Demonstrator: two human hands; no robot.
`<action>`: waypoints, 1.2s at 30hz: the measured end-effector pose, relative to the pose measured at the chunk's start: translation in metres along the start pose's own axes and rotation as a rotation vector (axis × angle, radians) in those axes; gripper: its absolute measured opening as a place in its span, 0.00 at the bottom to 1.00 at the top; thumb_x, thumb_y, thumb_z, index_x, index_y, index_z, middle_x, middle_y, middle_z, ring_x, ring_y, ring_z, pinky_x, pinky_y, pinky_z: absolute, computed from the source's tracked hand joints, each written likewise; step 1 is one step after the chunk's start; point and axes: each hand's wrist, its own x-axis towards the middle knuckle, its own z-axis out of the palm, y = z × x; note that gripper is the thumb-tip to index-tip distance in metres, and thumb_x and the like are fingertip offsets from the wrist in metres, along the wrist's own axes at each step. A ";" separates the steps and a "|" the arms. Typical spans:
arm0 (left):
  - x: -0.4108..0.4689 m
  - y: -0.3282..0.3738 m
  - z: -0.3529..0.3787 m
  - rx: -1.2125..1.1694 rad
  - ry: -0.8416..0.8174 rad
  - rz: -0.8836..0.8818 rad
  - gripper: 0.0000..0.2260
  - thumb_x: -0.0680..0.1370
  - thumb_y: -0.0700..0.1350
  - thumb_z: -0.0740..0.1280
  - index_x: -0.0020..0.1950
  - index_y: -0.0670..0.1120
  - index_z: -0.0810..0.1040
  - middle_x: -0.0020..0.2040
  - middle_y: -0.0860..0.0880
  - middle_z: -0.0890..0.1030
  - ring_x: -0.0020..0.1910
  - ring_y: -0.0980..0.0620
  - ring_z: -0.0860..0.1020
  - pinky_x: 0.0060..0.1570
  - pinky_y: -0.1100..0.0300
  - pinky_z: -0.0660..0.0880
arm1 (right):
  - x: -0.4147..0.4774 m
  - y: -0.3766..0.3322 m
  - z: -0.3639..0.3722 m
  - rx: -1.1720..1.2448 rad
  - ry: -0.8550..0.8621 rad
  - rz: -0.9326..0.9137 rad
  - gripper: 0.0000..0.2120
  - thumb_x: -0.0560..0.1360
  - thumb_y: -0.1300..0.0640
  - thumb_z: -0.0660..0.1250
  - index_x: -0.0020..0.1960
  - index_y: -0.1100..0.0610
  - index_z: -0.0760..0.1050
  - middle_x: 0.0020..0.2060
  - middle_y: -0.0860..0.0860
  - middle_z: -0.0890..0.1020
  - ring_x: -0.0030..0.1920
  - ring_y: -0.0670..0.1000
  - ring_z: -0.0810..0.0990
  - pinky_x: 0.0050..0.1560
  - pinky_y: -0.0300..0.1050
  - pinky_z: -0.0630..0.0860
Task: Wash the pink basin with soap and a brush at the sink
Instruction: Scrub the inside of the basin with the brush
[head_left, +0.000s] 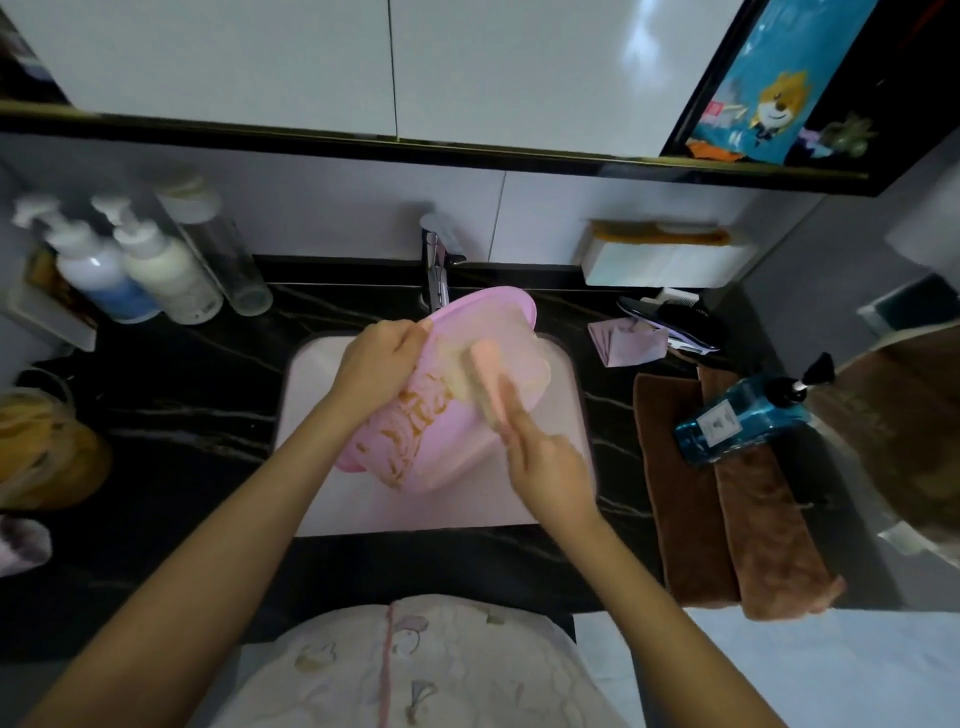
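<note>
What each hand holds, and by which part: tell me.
The left hand grips the pink basin by its rim. The right hand holds the brush by its near end, with the bristles against the basin.

— How do the forearms (234, 519) lie?
— Both bare, reaching forward and converging.
— The left hand (382, 358)?
— Fingers curled over the pink basin (483, 317) rim.
— The right hand (550, 467)?
— Motion-blurred, gripping the brush (483, 371) at its near end.
</note>
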 end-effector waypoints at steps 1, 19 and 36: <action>0.000 0.001 0.000 -0.001 -0.002 -0.002 0.20 0.82 0.50 0.55 0.30 0.46 0.63 0.28 0.49 0.68 0.28 0.51 0.67 0.31 0.57 0.62 | 0.016 0.008 -0.006 0.016 0.014 0.093 0.25 0.82 0.48 0.48 0.77 0.45 0.46 0.33 0.59 0.78 0.34 0.59 0.77 0.35 0.51 0.72; 0.001 0.001 0.002 -0.022 -0.008 -0.014 0.20 0.82 0.52 0.55 0.31 0.46 0.65 0.28 0.49 0.69 0.29 0.49 0.69 0.33 0.56 0.65 | 0.042 -0.001 -0.011 0.071 0.039 0.128 0.26 0.82 0.49 0.49 0.77 0.45 0.44 0.29 0.53 0.74 0.28 0.51 0.73 0.29 0.46 0.71; 0.010 -0.010 -0.006 -0.046 0.024 0.005 0.21 0.81 0.52 0.55 0.30 0.47 0.63 0.28 0.49 0.68 0.29 0.50 0.67 0.34 0.55 0.64 | 0.026 0.043 0.021 0.092 0.189 0.173 0.24 0.82 0.51 0.49 0.76 0.45 0.46 0.30 0.56 0.77 0.24 0.47 0.70 0.22 0.42 0.65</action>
